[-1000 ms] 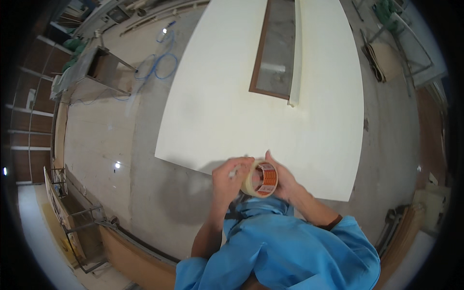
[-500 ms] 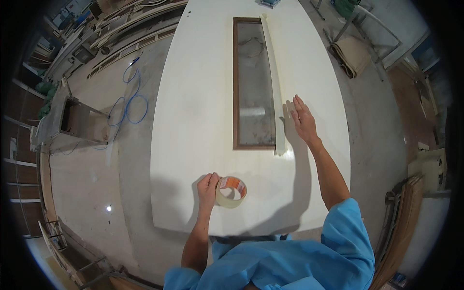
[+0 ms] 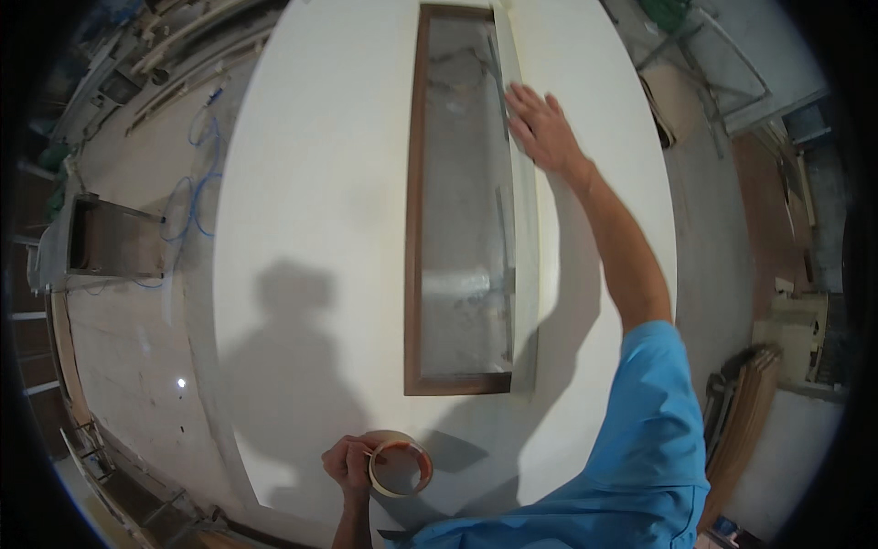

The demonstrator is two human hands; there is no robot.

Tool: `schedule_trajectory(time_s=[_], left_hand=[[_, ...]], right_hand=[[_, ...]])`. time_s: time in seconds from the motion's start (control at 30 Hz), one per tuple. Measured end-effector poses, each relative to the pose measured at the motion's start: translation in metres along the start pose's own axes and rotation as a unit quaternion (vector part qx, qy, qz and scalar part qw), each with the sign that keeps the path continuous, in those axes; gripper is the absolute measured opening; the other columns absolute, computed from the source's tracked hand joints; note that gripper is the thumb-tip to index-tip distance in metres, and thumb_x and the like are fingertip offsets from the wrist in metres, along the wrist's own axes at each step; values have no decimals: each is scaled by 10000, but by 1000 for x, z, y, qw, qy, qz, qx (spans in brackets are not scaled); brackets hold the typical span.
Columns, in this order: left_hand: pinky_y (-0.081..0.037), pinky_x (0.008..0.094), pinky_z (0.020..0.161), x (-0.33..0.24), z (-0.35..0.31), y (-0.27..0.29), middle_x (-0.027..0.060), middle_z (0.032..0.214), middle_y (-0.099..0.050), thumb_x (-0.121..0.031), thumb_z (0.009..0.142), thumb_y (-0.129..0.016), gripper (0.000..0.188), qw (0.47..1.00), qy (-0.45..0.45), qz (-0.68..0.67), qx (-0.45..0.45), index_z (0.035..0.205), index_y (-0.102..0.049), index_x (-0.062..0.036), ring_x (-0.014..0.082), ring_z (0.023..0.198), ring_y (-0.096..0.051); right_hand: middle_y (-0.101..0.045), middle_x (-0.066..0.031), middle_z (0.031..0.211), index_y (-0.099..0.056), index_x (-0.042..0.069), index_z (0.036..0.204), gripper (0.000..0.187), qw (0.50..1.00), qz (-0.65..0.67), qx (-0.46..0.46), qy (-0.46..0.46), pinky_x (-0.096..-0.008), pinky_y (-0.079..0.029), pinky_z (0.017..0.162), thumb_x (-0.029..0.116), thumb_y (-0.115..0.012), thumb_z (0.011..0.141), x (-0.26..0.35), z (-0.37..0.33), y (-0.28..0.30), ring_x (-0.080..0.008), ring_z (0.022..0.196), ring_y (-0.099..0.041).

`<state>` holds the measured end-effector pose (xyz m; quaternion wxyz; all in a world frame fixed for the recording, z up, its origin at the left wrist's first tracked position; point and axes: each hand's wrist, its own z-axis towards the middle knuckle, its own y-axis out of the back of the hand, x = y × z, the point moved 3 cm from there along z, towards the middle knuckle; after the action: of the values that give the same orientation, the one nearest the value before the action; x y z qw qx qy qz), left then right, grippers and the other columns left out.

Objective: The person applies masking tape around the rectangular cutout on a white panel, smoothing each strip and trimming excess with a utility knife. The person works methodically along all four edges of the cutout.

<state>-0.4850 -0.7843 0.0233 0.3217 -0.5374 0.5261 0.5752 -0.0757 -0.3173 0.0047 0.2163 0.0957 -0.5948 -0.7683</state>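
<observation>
A roll of tape [image 3: 425, 468] with an orange inner ring is gripped at its left side by my left hand [image 3: 347, 460], low over the near part of a white panel [image 3: 311, 165]. The panel has a long rectangular opening edged with a brown frame [image 3: 413, 229]. Along the opening's right side runs a pale strip of tape [image 3: 524, 284], covering that side of the frame. My right hand [image 3: 544, 128] rests on the strip's far part, fingers spread, holding nothing. Whether glass fills the opening, I cannot tell.
On the floor to the left lie a blue hose [image 3: 194, 206] and a metal box-shaped stand [image 3: 119, 240]. Long wooden strips [image 3: 187, 78] are piled at the far left. Brown boards [image 3: 745, 421] lean at the right, and a folded tan sheet [image 3: 675, 105] lies farther back.
My right hand has moved farther along the panel and onto the tape strip. The view has shifted forward, so the opening looks nearer. My left hand keeps hold of the tape roll.
</observation>
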Motion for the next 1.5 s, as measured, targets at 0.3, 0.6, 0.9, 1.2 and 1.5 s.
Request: schedule_trajectory(time_s=[0.3, 0.6, 0.9, 1.2, 1.5], left_hand=[[-443, 292, 491, 4, -4, -6, 109, 655, -710, -173, 994, -530, 373, 1000, -3, -4, -10, 679, -624, 3, 155, 496, -600], [-431, 285, 539, 12, -11, 2, 74, 654, -676, -125, 1036, -510, 347, 999, -42, -15, -13, 756, -654, 23, 98, 584, -575], [-427, 281, 559, 5, -18, -1, 13, 683, -580, -154, 1085, -538, 357, 997, 10, -74, -9, 785, -609, 25, 83, 608, -522], [-510, 357, 684, -80, -95, -23, 182, 802, -626, -120, 1012, -649, 168, 979, -88, 131, 128, 908, -641, 11, 269, 705, -634], [-548, 357, 739, -120, -77, 23, 132, 882, -689, -116, 980, -697, 141, 952, -118, 30, 282, 1007, -654, 15, 248, 823, -697]], right_hand=[[-312, -188, 1697, -397, -44, 1569, 621, 997, 17, 74, 25, -559, -168, 1291, 289, -530, 1061, 73, -108, 37, -342, 1587, -260], [-298, -199, 1696, -410, -95, 1541, 703, 985, 54, 164, 19, -579, -144, 1290, 308, -614, 1002, 198, -258, 88, -346, 1599, -223], [-299, -193, 1701, -394, -48, 1565, 712, 980, 95, 175, 1, -597, -145, 1286, 287, -657, 994, 270, -356, 121, -333, 1589, -261], [-272, -226, 1708, -190, 29, 1671, 1099, 843, 512, 72, -146, -461, -249, 1284, 451, -804, 863, 377, -408, 188, -404, 1579, -269], [-694, -184, 1320, -708, 1, 1174, 444, 721, 645, 171, -186, -504, -402, 1182, 379, -759, 949, 397, -384, 211, -344, 1329, -614]])
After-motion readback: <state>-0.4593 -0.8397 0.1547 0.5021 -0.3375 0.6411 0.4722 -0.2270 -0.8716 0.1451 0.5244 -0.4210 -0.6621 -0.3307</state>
